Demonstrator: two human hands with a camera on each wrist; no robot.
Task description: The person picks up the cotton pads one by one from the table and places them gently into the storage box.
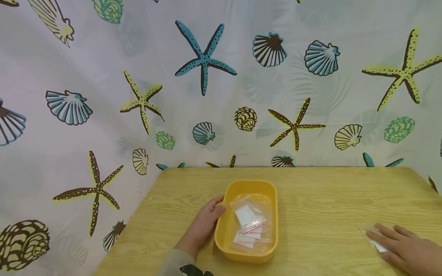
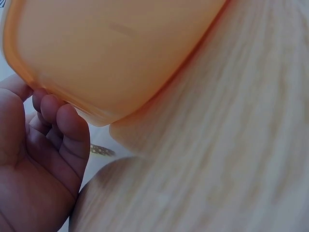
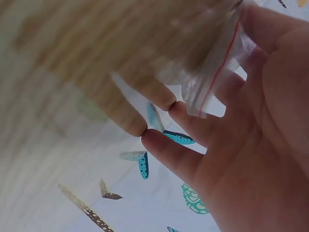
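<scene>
My left hand (image 1: pixel 203 222) grips the left side of a yellow plastic box (image 1: pixel 219 234), its thumb at the rim. In the left wrist view curled fingers (image 2: pixel 72 121) touch the box's outer wall (image 2: pixel 111 53). Inside the box lie several clear zip bags (image 1: pixel 252 230) with red seal lines and white pieces in them. Far to the right, my right hand (image 1: pixel 407 245) is low over the table with a small clear bag (image 1: pixel 365 229) holding something white. In the right wrist view this bag (image 3: pixel 210 87) lies between thumb and index finger, while other fingertips touch the table.
A light wood-grain table (image 1: pixel 317 214) bears the box and the bag. A white curtain (image 1: pixel 235 84) printed with starfish and shells hangs along the table's back and left edges. Table surface separates the box from the right hand.
</scene>
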